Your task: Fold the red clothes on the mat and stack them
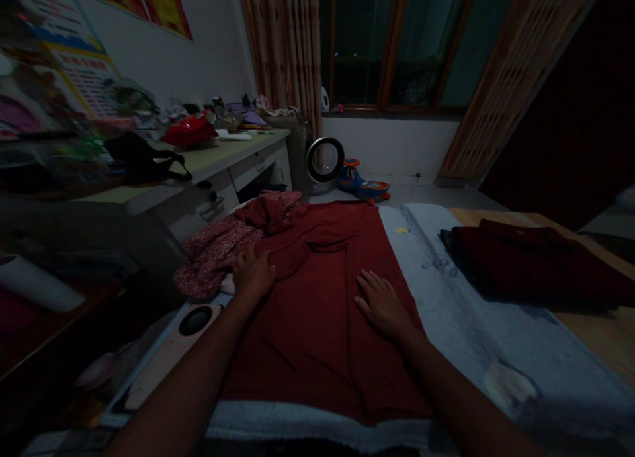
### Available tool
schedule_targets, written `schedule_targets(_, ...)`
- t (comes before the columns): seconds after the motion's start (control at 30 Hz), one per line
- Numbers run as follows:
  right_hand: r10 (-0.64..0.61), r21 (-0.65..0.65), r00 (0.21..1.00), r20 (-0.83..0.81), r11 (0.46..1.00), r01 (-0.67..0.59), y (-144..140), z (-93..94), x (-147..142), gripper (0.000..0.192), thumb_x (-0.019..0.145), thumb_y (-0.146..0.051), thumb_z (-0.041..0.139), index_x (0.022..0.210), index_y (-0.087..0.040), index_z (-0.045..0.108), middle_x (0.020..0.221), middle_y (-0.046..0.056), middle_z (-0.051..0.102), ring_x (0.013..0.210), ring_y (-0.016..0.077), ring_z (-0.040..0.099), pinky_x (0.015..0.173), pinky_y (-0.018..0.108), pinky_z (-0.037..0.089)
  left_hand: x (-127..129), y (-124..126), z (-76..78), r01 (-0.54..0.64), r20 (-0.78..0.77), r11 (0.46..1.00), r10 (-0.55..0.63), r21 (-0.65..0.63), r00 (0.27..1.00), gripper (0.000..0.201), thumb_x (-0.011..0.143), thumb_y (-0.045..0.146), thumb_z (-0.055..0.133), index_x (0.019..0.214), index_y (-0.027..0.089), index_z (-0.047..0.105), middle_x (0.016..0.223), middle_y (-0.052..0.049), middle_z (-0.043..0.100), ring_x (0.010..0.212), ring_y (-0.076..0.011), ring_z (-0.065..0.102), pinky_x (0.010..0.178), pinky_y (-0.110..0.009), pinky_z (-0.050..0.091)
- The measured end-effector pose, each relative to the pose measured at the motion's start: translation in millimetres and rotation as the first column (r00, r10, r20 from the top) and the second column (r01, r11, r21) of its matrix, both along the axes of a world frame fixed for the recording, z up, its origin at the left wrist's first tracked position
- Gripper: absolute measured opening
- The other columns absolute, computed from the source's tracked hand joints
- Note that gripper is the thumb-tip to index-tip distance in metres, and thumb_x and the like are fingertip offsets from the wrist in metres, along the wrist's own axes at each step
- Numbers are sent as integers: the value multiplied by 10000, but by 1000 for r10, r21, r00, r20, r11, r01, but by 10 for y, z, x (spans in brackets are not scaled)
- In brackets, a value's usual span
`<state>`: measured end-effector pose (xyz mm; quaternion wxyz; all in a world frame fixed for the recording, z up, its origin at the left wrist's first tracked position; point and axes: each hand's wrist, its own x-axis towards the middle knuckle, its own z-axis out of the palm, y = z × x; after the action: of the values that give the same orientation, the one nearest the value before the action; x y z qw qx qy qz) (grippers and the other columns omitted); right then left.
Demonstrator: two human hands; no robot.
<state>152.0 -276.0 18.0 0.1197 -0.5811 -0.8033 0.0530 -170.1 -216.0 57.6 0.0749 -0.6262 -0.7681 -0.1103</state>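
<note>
Dim room, dark window ahead, pale blue sheet under your work. Red shirt lies spread on the sheet in front of you, near edge just short of the sheet's near side. Your left hand is palm-down on its left part, fingers bent and loosely spread, thumb apart, no grip showing. Your right hand rests flat on the right part, fingers extended, holding nothing. Patterned cloth is bunched just beyond your left hand; dark red stack sits well off to your right. Step in hand reads as smoothing: long creases run down the shirt, so from here the move calls for light, even pressure outward, and a fingertip pinch if you want an edge up. Watch the bunched cloth, it could drag along. Text: wall poster at upper left carries lines of characters, too blurred to read; red packet on the desk shows no legible label. No brand readable anywhere.
</note>
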Motion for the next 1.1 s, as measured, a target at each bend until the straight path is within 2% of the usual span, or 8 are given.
schedule_targets(0.13,1,-2,1000,-7,1000,-1,1,0,4,560,959,-469,380,1445,-192,412,1543,96,325,1426,261,263,1146,477,221,54,-7,5,-63,30,997,62,33,998,465,845,341,544,1299,245,564,1505,-140,296,1326,-385,332,1027,-515,360)
schedule_targets(0.37,4,11,1000,-17,1000,-4,23,-25,18,556,959,-461,380,1441,-185,413,1534,106,341,1421,252,271,1140,472,227,225,8,-7,-177,186,984,167,36,968,520,829,331,553,1338,236,508,1562,-171,172,1373,-414,275,1002,-539,383)
schedule_targets(0.53,-4,-13,999,-34,1000,4,29,-24,13,571,951,-460,401,1440,-167,412,1539,107,331,1427,253,255,1146,466,212,384,21,-117,-231,252,973,231,-30,940,510,806,336,585,1307,253,548,1560,-152,203,1413,-411,194,1049,-575,318)
schedule_targets(0.63,-5,-15,999,-34,1000,4,26,-19,11,573,950,-451,401,1442,-157,410,1541,100,328,1423,256,260,1151,464,206,427,1,-211,-237,243,971,232,-7,942,494,804,332,586,1291,249,565,1552,-144,235,1420,-407,171,1059,-618,276)
schedule_targets(0.73,-4,-11,999,-37,1000,3,18,-11,12,559,949,-448,406,1433,-169,425,1539,93,335,1420,255,267,1151,464,207,440,-51,-276,-212,238,975,192,60,952,486,793,301,601,1272,229,575,1542,-146,254,1418,-404,172,1045,-616,304)
schedule_targets(0.9,1,-8,999,-46,1000,-1,10,1,16,556,951,-455,408,1432,-177,427,1534,98,343,1420,254,272,1146,463,219,430,-107,-317,-114,253,969,56,221,966,443,786,216,596,1229,201,595,1530,-157,269,1405,-391,206,1042,-596,333)
schedule_targets(1.0,0,-8,999,-44,1000,0,15,-2,16,551,945,-450,424,1429,-186,432,1532,103,347,1419,255,274,1146,469,217,385,-90,-339,-99,302,937,-8,336,953,415,774,175,598,1188,196,610,1534,-151,249,1401,-395,211,1068,-600,299)
schedule_targets(1.1,-2,-11,999,-39,1000,2,18,-6,15,553,946,-450,424,1431,-184,430,1532,104,347,1416,255,282,1147,465,216,326,-70,-342,-77,334,869,-105,489,937,413,767,139,596,1179,167,594,1536,-163,198,1409,-376,213,1125,-561,236)
